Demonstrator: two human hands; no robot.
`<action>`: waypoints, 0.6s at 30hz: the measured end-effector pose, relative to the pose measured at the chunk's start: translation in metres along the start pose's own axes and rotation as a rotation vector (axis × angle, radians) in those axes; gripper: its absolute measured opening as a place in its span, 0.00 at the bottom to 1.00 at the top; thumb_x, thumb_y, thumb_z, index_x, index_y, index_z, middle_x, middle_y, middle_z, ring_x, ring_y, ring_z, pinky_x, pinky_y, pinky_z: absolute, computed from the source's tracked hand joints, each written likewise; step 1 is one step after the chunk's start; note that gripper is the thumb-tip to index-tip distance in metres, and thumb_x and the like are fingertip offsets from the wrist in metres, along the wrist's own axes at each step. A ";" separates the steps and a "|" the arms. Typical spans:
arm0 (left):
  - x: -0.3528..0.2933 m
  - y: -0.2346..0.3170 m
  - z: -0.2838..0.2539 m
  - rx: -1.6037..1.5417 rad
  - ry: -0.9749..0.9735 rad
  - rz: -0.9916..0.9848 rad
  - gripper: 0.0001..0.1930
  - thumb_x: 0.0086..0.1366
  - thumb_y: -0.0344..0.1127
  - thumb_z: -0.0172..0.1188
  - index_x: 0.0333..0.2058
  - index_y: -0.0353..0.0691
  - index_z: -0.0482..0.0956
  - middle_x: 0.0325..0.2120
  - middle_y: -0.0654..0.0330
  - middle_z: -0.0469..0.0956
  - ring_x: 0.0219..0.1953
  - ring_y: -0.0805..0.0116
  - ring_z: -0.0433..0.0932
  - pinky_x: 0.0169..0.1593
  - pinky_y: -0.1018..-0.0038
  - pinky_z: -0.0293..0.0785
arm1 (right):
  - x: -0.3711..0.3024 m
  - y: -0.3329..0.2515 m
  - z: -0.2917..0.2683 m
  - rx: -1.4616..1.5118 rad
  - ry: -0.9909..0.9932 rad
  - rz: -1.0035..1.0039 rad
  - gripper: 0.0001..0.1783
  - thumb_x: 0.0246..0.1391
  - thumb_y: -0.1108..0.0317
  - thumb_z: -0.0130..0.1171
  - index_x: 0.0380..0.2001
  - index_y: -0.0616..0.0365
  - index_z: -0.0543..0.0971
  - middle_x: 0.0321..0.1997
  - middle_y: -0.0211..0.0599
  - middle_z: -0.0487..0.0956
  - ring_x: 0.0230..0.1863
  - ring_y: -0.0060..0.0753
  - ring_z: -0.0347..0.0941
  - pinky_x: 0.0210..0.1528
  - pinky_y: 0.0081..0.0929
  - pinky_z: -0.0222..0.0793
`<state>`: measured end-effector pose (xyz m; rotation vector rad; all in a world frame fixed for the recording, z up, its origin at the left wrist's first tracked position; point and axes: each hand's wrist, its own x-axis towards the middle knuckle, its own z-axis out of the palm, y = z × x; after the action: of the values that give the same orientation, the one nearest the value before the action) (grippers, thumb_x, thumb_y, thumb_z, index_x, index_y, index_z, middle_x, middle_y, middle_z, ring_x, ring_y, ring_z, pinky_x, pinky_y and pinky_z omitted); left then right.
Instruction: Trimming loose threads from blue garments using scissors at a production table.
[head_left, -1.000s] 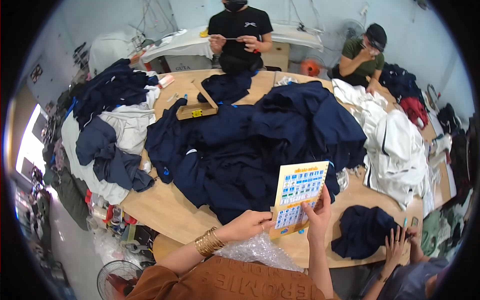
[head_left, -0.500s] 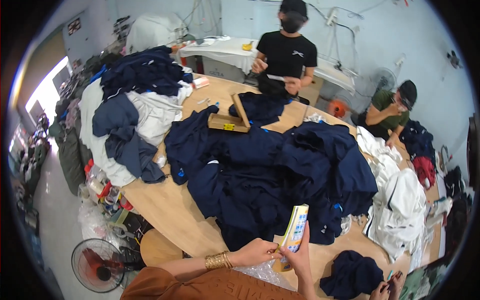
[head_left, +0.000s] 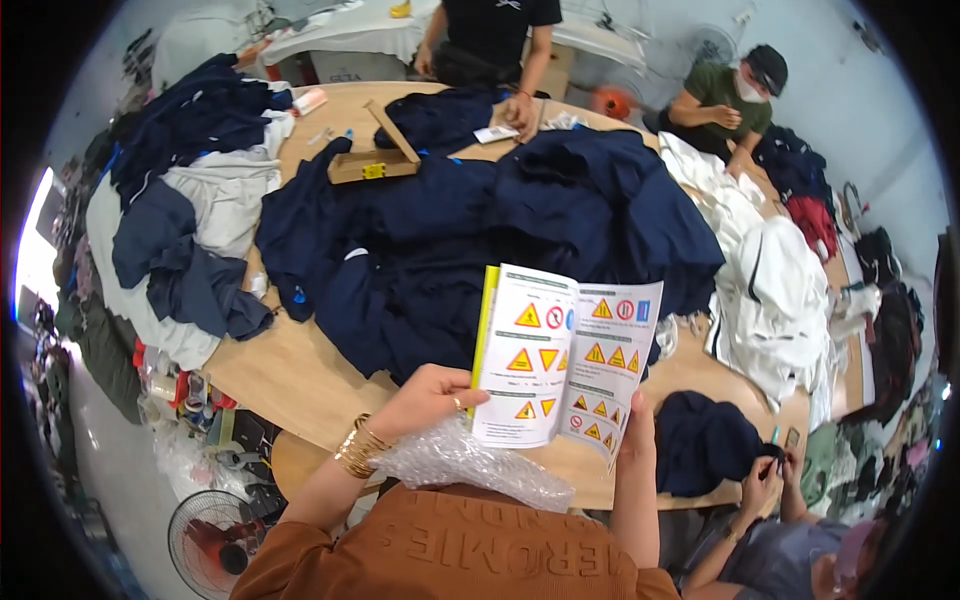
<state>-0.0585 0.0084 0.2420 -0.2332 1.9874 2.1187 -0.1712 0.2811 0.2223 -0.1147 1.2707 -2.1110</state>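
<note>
A booklet (head_left: 525, 370) with yellow cover edges lies spread open before me, its white pages printed with coloured road-sign pictures. My left hand (head_left: 432, 398), with a ring and gold bangles, pinches the lower left edge. Closed on the lower right edge is my right hand (head_left: 637, 435), partly hidden by the page. Crumpled clear bubble wrap (head_left: 470, 465) rests below the booklet, against my brown top. Just beyond, a large pile of navy garments (head_left: 430, 250) covers the middle of the wooden table (head_left: 270, 390).
An opened cardboard box (head_left: 350, 168) sits on the navy pile. White garments (head_left: 770, 310) lie at right, near a small navy bundle (head_left: 700, 440). One person's hand (head_left: 520, 115) touches a white card across the table; others sit at right. A fan (head_left: 215, 545) stands lower left.
The booklet has gone from folded and tilted to open and facing me, held at both sides. My view has shifted. Across the table, the person has lowered a white card to the tabletop.
</note>
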 end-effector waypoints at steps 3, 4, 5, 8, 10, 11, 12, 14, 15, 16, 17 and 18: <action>0.002 0.005 -0.002 -0.015 -0.041 -0.022 0.12 0.62 0.31 0.57 0.39 0.26 0.77 0.30 0.62 0.79 0.32 0.82 0.71 0.37 0.83 0.69 | -0.007 0.002 -0.004 0.109 0.075 0.048 0.51 0.37 0.41 0.65 0.59 0.58 0.58 0.58 0.42 0.66 0.55 0.42 0.66 0.53 0.43 0.66; 0.002 0.003 -0.002 -0.012 -0.045 -0.021 0.12 0.61 0.31 0.57 0.39 0.26 0.77 0.31 0.61 0.79 0.33 0.81 0.72 0.37 0.83 0.70 | -0.009 0.004 -0.009 0.115 0.088 0.048 0.51 0.37 0.41 0.65 0.59 0.58 0.58 0.58 0.42 0.66 0.55 0.42 0.66 0.53 0.43 0.66; 0.003 0.003 -0.001 -0.008 -0.047 -0.019 0.12 0.61 0.30 0.57 0.40 0.26 0.76 0.32 0.60 0.80 0.33 0.81 0.72 0.38 0.82 0.70 | -0.011 0.007 -0.013 0.147 0.117 0.066 0.50 0.37 0.41 0.65 0.58 0.59 0.60 0.56 0.42 0.68 0.54 0.42 0.68 0.52 0.43 0.67; 0.002 0.003 0.001 -0.048 -0.041 -0.015 0.13 0.61 0.31 0.57 0.40 0.26 0.76 0.32 0.60 0.80 0.34 0.80 0.72 0.38 0.82 0.70 | -0.014 0.015 -0.023 0.195 0.175 0.062 0.47 0.36 0.41 0.66 0.55 0.59 0.65 0.52 0.42 0.72 0.49 0.43 0.72 0.49 0.43 0.70; 0.001 0.002 0.002 -0.084 -0.036 -0.041 0.13 0.62 0.32 0.57 0.40 0.26 0.77 0.32 0.60 0.80 0.33 0.80 0.72 0.38 0.82 0.70 | -0.015 0.018 -0.026 0.243 0.154 -0.002 0.47 0.36 0.40 0.66 0.55 0.59 0.65 0.52 0.41 0.72 0.48 0.41 0.72 0.49 0.42 0.71; 0.000 0.001 0.002 -0.121 -0.028 -0.061 0.14 0.62 0.33 0.57 0.39 0.26 0.77 0.32 0.60 0.80 0.33 0.79 0.73 0.38 0.82 0.70 | -0.017 0.015 -0.020 0.263 0.152 -0.005 0.47 0.37 0.40 0.65 0.55 0.59 0.65 0.52 0.40 0.72 0.48 0.41 0.72 0.48 0.41 0.71; -0.001 0.000 0.002 -0.121 -0.029 -0.066 0.14 0.62 0.33 0.57 0.39 0.26 0.77 0.32 0.60 0.80 0.33 0.79 0.73 0.38 0.82 0.70 | -0.017 0.016 -0.021 0.266 0.155 -0.003 0.47 0.37 0.40 0.65 0.55 0.59 0.65 0.52 0.40 0.72 0.48 0.41 0.72 0.48 0.41 0.71; -0.002 -0.001 0.002 -0.154 -0.035 -0.077 0.13 0.63 0.32 0.56 0.40 0.26 0.77 0.32 0.61 0.79 0.33 0.81 0.72 0.38 0.82 0.70 | -0.018 0.018 -0.027 0.216 0.165 -0.005 0.47 0.38 0.39 0.63 0.56 0.58 0.65 0.54 0.41 0.71 0.50 0.41 0.71 0.49 0.41 0.70; -0.002 0.000 0.002 -0.154 -0.039 -0.080 0.13 0.63 0.32 0.56 0.40 0.26 0.77 0.32 0.61 0.79 0.33 0.81 0.72 0.38 0.82 0.70 | -0.018 0.019 -0.028 0.218 0.170 -0.005 0.47 0.38 0.39 0.63 0.56 0.58 0.65 0.54 0.41 0.71 0.50 0.41 0.71 0.49 0.41 0.70; -0.002 0.002 0.002 -0.169 -0.045 -0.126 0.12 0.63 0.32 0.55 0.40 0.27 0.77 0.32 0.61 0.79 0.33 0.81 0.73 0.38 0.82 0.70 | -0.018 0.020 -0.029 0.178 0.184 -0.021 0.47 0.40 0.37 0.60 0.56 0.58 0.64 0.54 0.42 0.70 0.51 0.43 0.70 0.50 0.42 0.69; -0.003 0.003 0.001 -0.184 -0.047 -0.171 0.12 0.63 0.32 0.55 0.40 0.27 0.77 0.32 0.61 0.79 0.33 0.81 0.73 0.38 0.82 0.71 | -0.017 0.022 -0.028 0.138 0.194 -0.035 0.47 0.42 0.35 0.57 0.57 0.58 0.63 0.54 0.43 0.70 0.52 0.45 0.69 0.51 0.43 0.68; -0.003 0.000 0.001 -0.183 -0.047 -0.173 0.12 0.63 0.32 0.55 0.40 0.27 0.77 0.32 0.61 0.79 0.33 0.81 0.73 0.38 0.82 0.71 | -0.017 0.023 -0.029 0.141 0.195 -0.034 0.47 0.42 0.35 0.57 0.57 0.58 0.63 0.54 0.43 0.70 0.52 0.45 0.69 0.51 0.43 0.68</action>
<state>-0.0553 0.0089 0.2434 -0.3692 1.6831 2.1721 -0.1579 0.3059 0.1933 0.1353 1.2321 -2.2778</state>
